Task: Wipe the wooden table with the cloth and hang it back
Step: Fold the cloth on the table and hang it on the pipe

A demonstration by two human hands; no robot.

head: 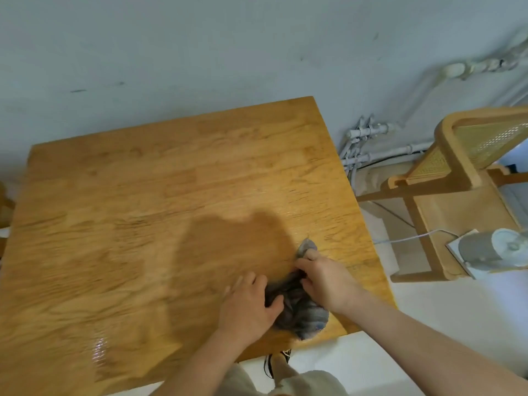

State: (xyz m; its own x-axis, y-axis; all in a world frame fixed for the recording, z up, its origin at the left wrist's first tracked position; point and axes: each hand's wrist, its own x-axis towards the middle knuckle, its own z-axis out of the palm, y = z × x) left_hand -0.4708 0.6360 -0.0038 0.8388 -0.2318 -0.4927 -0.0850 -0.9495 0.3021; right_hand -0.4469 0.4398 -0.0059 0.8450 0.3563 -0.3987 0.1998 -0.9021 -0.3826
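Note:
A crumpled grey-blue cloth (307, 312) lies bunched on the wooden table (143, 212), close to its near right corner. My left hand (248, 304) grips the cloth's left side, thumb pressed into the folds. My right hand (325, 278) pinches the cloth's upper part, and a small tip of fabric sticks out beyond its fingers. Both forearms reach in from the bottom right. Much of the cloth is hidden between the two hands.
A wooden chair with a cane back (468, 155) stands right of the table. On its seat rests a grey and white device (491, 250) with a white cable. White pipes (363, 144) run along the wall behind. The floor is pale.

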